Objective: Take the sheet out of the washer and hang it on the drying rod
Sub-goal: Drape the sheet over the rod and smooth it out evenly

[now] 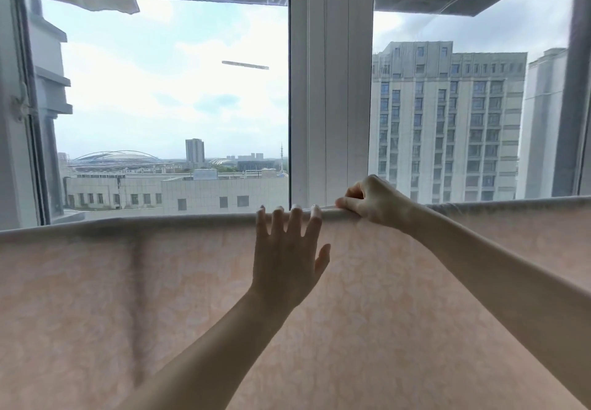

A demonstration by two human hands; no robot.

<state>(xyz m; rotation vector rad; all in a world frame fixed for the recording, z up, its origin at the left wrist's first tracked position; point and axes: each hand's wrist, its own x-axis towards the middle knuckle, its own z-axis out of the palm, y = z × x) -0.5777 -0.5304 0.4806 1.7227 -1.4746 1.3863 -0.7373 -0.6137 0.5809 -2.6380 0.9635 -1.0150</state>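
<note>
Your sheet (128, 297) is pale peach with a faint leafy print, draped over the drying rod (160, 219), which it hides all along its top fold. It hangs flat and wide across the whole lower view in front of the window, with one soft vertical crease toward the left side.
</note>
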